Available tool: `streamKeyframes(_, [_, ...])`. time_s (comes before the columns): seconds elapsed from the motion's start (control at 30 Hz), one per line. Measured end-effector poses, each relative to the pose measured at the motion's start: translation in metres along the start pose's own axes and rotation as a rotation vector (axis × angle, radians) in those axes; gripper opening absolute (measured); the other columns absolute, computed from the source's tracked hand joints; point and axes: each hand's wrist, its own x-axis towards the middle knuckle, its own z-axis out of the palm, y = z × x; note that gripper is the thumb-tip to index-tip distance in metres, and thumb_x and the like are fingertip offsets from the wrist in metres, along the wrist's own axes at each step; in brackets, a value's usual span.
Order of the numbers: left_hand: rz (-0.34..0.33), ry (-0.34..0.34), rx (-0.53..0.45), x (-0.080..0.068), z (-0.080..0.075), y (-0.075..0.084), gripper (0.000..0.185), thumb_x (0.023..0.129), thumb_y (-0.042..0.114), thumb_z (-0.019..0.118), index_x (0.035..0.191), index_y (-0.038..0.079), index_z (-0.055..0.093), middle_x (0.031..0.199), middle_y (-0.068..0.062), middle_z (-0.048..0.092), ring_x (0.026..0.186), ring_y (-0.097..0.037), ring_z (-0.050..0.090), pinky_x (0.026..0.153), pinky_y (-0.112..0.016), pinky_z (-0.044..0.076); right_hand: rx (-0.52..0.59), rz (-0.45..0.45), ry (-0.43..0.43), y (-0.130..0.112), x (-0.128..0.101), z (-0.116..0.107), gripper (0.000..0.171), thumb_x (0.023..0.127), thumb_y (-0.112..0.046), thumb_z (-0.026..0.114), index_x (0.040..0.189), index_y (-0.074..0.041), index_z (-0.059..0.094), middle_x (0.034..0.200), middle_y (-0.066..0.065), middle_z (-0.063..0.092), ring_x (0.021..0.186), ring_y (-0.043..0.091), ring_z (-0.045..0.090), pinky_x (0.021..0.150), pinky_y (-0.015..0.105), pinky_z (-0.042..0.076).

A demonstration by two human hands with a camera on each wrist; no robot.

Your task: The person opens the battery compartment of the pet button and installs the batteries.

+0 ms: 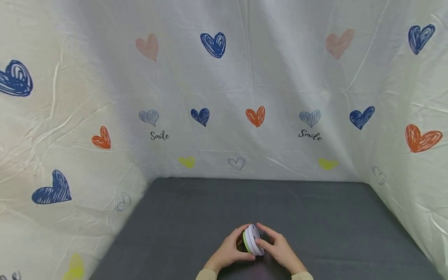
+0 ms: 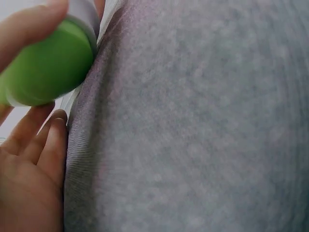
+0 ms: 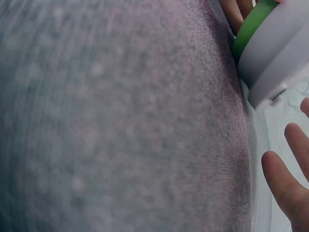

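Near the front of the table, a round, stout thing is held between two hands. It has a layered white disc end with small dark marks and a smooth green body. The left hand grips it from the left, thumb on one side and fingers on the other. From the right, the right hand has its thumb at the white face and a fingertip near the upper rim. Several fingers of that hand stand spread and apart from the white disc.
A dark grey cloth covers the table. White curtains printed with hearts and the word Smile enclose it at the back and both sides. Beige sleeve cuffs show at the bottom of the head view.
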Motion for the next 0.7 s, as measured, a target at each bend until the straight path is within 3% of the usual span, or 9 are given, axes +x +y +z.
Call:
streamKeyframes(0.13, [-0.032, 0.053, 0.020, 0.000, 0.001, 0.000, 0.080, 0.073, 0.020, 0.080, 0.141, 0.016, 0.037, 0.121, -0.009, 0.038, 0.118, -0.025, 0.044, 0.099, -0.034, 0.038, 0.015, -0.013, 0.019, 0.003, -0.001, -0.002, 0.049, 0.092, -0.023, 0.059, 0.135, -0.002, 0.047, 0.135, 0.021, 0.043, 0.119, 0.041, 0.042, 0.087, 0.048, 0.047])
streamKeyframes(0.3, [-0.040, 0.116, 0.020, 0.001, 0.002, 0.003, 0.077, 0.073, 0.018, 0.079, 0.139, 0.013, 0.039, 0.116, -0.013, 0.034, 0.109, -0.029, 0.050, 0.089, -0.031, 0.046, 0.084, -0.018, 0.047, 0.003, -0.003, -0.005, 0.048, 0.092, -0.018, 0.058, 0.135, 0.000, 0.045, 0.135, 0.023, 0.042, 0.120, 0.041, 0.043, 0.090, 0.041, 0.046])
streamKeyframes(0.53, [-0.064, 0.120, 0.139, 0.001, 0.000, 0.039, 0.074, 0.073, 0.019, 0.079, 0.135, 0.003, 0.042, 0.122, -0.012, 0.045, 0.093, -0.023, 0.056, 0.080, -0.038, 0.050, 0.137, -0.034, 0.073, -0.001, -0.005, -0.010, 0.049, 0.090, -0.017, 0.061, 0.134, 0.001, 0.046, 0.136, 0.016, 0.045, 0.124, 0.036, 0.040, 0.094, 0.035, 0.044])
streamKeyframes(0.7, [-0.073, 0.111, 0.206, 0.010, -0.002, 0.020, 0.078, 0.072, 0.025, 0.079, 0.136, 0.005, 0.040, 0.121, -0.005, 0.052, 0.093, -0.018, 0.055, 0.077, -0.034, 0.048, 0.187, -0.035, 0.044, 0.000, -0.006, -0.013, 0.056, 0.087, -0.016, 0.065, 0.135, 0.004, 0.043, 0.138, 0.020, 0.041, 0.125, 0.039, 0.037, 0.091, 0.029, 0.045])
